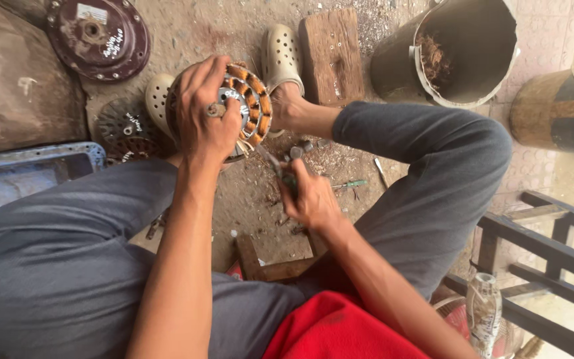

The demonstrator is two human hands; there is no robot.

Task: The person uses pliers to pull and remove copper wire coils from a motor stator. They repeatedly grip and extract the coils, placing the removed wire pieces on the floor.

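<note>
Round motor coil, orange copper windings ringing a grey hub; left hand clamped over it; right hand at five o'clock grips a thin tool.

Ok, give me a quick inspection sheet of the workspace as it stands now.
Surface: dirt floor, scattered with chips and shavings.
Job's things: round motor stator with orange copper windings, propped on edge; thin tool reaching its lower edge.
Clutter: dark round cover plates, wooden block, small screwdriver, grey metal bucket, clear bottle.
Hands: left hand grips the stator from above; right hand holds the tool.
Cables: nothing seen.
Surroundings: barrel and dark wooden frame on the right; blue tray on the left.
</note>
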